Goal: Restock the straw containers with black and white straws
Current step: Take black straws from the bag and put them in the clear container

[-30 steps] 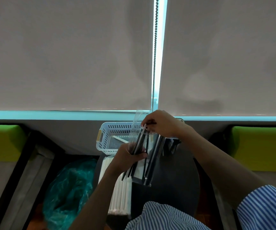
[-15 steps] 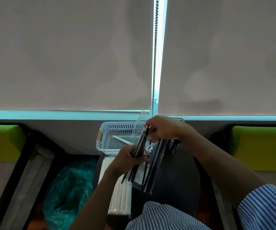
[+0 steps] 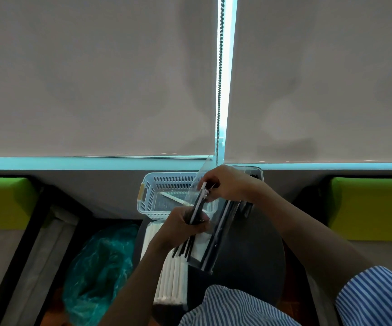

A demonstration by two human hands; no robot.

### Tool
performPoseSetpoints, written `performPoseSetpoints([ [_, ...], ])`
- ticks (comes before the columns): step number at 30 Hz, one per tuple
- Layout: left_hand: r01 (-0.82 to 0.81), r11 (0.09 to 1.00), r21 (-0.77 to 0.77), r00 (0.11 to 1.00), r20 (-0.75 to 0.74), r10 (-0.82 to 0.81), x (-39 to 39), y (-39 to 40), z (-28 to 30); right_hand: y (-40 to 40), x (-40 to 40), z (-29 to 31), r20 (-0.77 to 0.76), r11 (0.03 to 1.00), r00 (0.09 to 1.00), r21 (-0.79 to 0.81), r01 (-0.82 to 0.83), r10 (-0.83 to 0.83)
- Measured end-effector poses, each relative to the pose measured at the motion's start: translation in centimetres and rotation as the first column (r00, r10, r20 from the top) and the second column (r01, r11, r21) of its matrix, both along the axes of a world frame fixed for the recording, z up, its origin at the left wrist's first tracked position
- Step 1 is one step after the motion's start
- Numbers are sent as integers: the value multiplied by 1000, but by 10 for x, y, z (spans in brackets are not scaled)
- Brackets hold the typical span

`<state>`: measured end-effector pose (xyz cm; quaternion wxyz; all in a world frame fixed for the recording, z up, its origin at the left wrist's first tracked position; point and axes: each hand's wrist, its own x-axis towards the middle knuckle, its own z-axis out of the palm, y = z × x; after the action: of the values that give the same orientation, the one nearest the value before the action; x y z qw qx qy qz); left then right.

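My left hand (image 3: 185,223) grips a bundle of black straws (image 3: 196,208) in a clear plastic sleeve, held slanted above the round dark table (image 3: 249,250). My right hand (image 3: 228,184) pinches the upper end of that bundle, where the clear wrap (image 3: 202,177) sticks up. Behind the hands stands a white slotted basket (image 3: 157,182) with one white straw (image 3: 171,197) lying in it. To its right a dark container (image 3: 256,172) is partly hidden by my right hand. A pack of white straws (image 3: 171,278) lies on the table's left side, and a clear pack of black straws (image 3: 216,241) lies beside it.
A teal plastic bag (image 3: 100,262) sits low to the left of the table. Green cushions (image 3: 4,201) (image 3: 373,205) flank the scene on both sides. Closed roller blinds with a bead chain (image 3: 220,74) fill the upper view.
My right hand has shifted slightly lower along the top end of the bundle. The left hand keeps its grip in nearly the same place.
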<state>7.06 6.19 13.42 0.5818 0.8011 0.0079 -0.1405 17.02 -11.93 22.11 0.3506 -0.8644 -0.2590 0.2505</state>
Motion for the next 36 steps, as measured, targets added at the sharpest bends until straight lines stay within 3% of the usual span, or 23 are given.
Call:
performPoseSetpoints([
  [12,-6,998,62,1000,22,4,-5,0,2,-8,-7,2,-116,987,981,42,-153,157],
  [17,-4,994,114,999,40,-1,-1,0,2,-4,-13,-4,-124,994,992,107,11,2],
  [28,-78,997,28,997,29,77,-4,-1,5,-4,-3,10,-76,962,972,145,230,-221],
  [33,-136,991,10,990,39,136,-1,-4,6,1,-5,11,-154,882,912,238,407,-379],
  [36,-166,986,7,985,49,165,2,-6,7,5,-5,10,-69,920,925,103,379,-373],
])
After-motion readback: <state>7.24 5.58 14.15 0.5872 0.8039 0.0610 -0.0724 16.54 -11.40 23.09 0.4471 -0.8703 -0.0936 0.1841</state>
